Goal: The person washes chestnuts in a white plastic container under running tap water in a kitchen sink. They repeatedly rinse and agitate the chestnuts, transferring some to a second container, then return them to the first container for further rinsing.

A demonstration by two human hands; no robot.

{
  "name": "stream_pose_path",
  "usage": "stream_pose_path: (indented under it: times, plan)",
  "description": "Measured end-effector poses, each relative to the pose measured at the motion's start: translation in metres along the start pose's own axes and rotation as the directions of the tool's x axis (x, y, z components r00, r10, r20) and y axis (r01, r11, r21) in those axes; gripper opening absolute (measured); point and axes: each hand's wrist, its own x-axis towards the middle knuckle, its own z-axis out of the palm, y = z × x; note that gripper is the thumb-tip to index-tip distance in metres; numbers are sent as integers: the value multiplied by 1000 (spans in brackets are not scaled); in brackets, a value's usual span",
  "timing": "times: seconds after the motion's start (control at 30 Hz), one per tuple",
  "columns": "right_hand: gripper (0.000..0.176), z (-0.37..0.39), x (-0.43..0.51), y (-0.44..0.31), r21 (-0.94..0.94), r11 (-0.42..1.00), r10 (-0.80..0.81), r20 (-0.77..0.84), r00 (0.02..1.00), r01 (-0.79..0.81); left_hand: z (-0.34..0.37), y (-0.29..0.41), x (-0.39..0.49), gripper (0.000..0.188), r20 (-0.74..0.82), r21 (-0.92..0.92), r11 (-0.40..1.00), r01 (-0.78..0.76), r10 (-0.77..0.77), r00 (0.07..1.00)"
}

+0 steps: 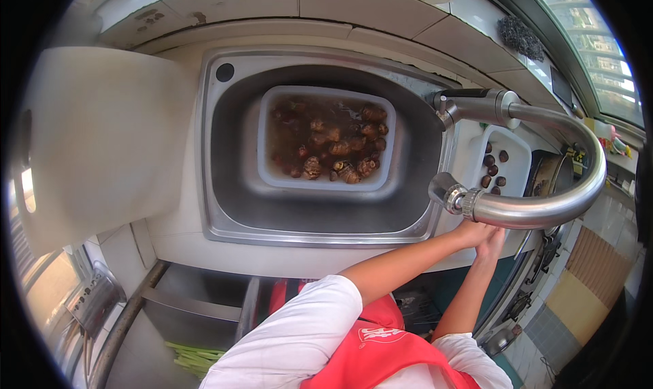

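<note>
My left hand (475,233) and my right hand (492,242) are close together at the counter's front edge, to the right of the sink. The steel faucet spout (530,211) hides their fingers, so I cannot see what they hold. Just beyond them sits a white plastic tray (515,152) with several chestnuts (493,170) in it. Inside the stainless steel sink (326,218) rests a pale plastic basin (326,185) of murky brown water. Brown, ringed taro corms (348,174) and smaller reddish-brown pieces lie in that water.
On the left, a large pale cutting board (102,144) stands by the sink. A dark pan (548,175) is behind the tray, and a steel wool scrubber (520,37) lies on the window ledge. Green stalks (196,358) are low at left, near a steel cleaver (97,299).
</note>
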Motion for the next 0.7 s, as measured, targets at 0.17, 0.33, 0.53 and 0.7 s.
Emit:
stream_pose_path:
  times: [0.17, 0.33, 0.53, 0.7]
  plan:
    - [40, 85, -54, 17, -425, 810, -476, -75, 876, 404, -57, 32, -33, 29, -162, 85, 996, 8, 6, 987]
    - [33, 173, -90, 145, -500, 700, 21, 728, 685, 510, -255, -24, -100, 27, -785, 513, 748, 420, 212, 582]
    - [80, 267, -77, 286, -103, -81, 280, 952, 122, 991, -354, -74, -159, 49, -941, -178, 815, 552, -305, 147]
    - [70, 304, -33, 293, 38, 161, 469, 876, -110, 986, -345, -72, -161, 43, -819, -574, 813, -103, -570, 66]
